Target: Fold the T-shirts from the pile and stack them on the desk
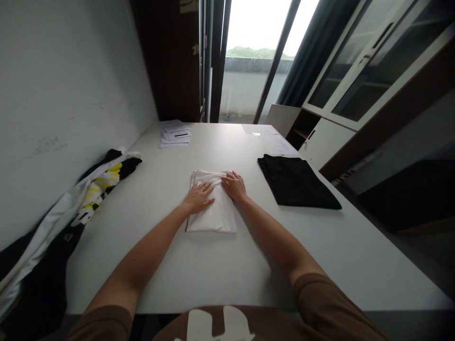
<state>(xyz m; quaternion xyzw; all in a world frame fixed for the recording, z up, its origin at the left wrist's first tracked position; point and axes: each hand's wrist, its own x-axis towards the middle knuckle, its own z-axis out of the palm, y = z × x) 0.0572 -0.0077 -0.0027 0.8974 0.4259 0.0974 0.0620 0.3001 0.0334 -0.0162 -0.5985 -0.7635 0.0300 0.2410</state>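
Observation:
A white folded garment [213,215] lies flat as a rectangle in the middle of the table, its kind not plain from here. My left hand [199,197] rests palm down on its left part, fingers spread. At the far right corner of the cloth, my right hand [233,185] lies flat with its fingers stretched over the edge. Neither hand grips the fabric. A folded black garment [298,182] sits to the right, apart from both hands.
Along the left wall, black, white and yellow clothes [94,192] lie heaped over the table's edge. Papers with a pen [175,132] are at the far left, and more sheets [273,142] at the far right. The white table [227,274] ends before a glass-door cabinet [355,80].

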